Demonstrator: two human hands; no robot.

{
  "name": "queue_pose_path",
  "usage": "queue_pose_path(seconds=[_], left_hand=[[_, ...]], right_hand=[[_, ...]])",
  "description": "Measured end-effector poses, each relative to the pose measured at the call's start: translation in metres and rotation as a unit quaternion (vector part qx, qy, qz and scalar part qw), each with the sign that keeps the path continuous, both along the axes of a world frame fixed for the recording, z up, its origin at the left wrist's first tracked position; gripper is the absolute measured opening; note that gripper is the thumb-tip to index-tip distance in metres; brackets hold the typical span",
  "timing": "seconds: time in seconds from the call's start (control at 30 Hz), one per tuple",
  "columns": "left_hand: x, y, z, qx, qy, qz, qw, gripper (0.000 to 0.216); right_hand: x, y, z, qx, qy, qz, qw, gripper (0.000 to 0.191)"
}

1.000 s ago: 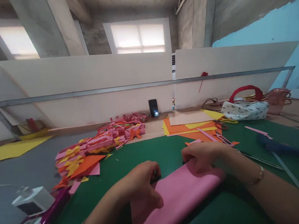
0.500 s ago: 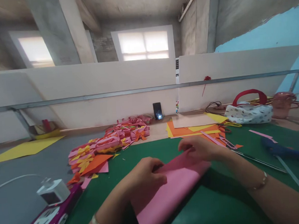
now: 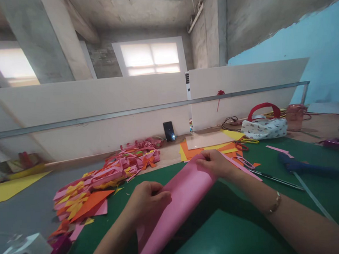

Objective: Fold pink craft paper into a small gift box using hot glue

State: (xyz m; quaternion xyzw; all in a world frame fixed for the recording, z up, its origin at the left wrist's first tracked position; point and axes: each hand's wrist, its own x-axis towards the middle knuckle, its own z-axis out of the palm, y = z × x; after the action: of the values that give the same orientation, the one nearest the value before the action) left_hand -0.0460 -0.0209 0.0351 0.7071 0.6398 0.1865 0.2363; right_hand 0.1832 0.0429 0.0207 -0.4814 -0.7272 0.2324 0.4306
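A pink sheet of paper, bent over on itself, is held slantwise above the green mat. My left hand is closed on its left part, thumb lying on top of the paper. At the far upper corner my right hand pinches the sheet between thumb and fingers. The fingertips under the paper are hidden. Beyond my left hand lies a heap of pink, orange and yellow paper pieces. To the right of my right hand are a pink cutter knife and a pen.
A blue glue gun lies at the right. Orange and yellow sheets, yellow-handled scissors, a patterned bag and a pink jug are farther back. A phone leans on the partition. A white charger sits front left.
The view has turned to the right, so things appear farther left. My right hand has raised the far corner of the pink sheet, which now slants more steeply. Both hands keep their hold.
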Motion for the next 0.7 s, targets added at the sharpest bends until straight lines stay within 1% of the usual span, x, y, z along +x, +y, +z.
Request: queue_pose_path(seconds=[0.07,0.13,0.27,0.47,0.6,0.7], left_hand=[[-0.0012,0.0011,-0.0015,0.010,-0.003,-0.009,1.000,0.028],[-0.0028,0.0023,-0.0027,0.022,-0.006,-0.020,1.000,0.027],[-0.0060,0.0049,-0.0040,0.040,-0.013,-0.038,0.998,0.026],[-0.0064,0.0057,-0.0020,0.036,-0.002,-0.039,0.999,0.030],[-0.0075,0.0056,-0.0027,0.036,-0.008,-0.043,0.998,0.030],[-0.0085,0.0064,-0.0040,0.031,-0.012,-0.054,0.998,0.031]], right_hand=[[-0.0008,-0.0023,0.0019,-0.002,0.001,0.008,1.000,0.014],[-0.0009,-0.0030,0.0031,-0.004,0.004,0.015,1.000,0.012],[-0.0009,-0.0027,0.0032,-0.014,0.019,0.033,0.999,0.016],[-0.0001,-0.0011,0.0007,-0.022,0.054,0.044,0.997,0.017],[0.0001,0.0004,0.0007,-0.014,0.088,0.035,0.995,0.018],[0.0000,-0.0001,0.0018,-0.011,0.091,0.031,0.995,0.016]])
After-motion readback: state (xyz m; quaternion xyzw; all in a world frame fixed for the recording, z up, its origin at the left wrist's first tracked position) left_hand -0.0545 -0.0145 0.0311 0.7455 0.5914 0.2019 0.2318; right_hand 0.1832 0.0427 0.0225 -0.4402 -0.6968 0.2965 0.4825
